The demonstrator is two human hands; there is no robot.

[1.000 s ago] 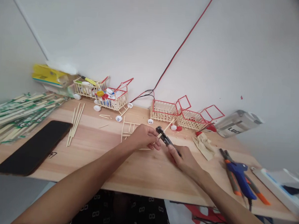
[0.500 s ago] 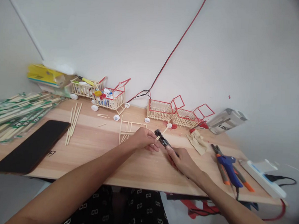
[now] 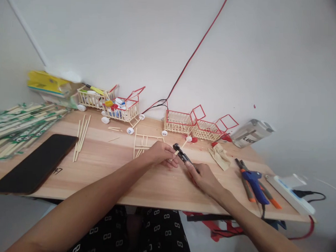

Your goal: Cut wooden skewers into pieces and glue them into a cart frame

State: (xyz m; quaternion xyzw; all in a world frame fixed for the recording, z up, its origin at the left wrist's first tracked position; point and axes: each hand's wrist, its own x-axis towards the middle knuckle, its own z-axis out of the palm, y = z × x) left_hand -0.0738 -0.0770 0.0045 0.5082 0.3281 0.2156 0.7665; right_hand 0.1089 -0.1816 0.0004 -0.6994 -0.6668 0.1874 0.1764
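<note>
light wooden tabletop (image 3: 105,168) fills the lower view, everything placed off it. pile of green-and-white paper-wrapped chopsticks (image 3: 14,128) lies on its far left end. flat black phone (image 3: 34,163) lies on its near left corner. pale stick-built carts with red frames (image 3: 185,123) stand along its back edge, right of centre. blue plastic glue gun (image 3: 253,181) lies on its right end. left hand (image 3: 159,154) sits over the tabletop's middle, fingertips pinched together on a thin pale wooden stick (image 3: 177,153). right hand (image 3: 203,177) is just right of it, nearer the front edge, fingers wrapped tight round the handle of a small black metal cutter (image 3: 182,156). cutter head points up-left and meets the stick's end; cannot tell if the blades bite it.
</note>
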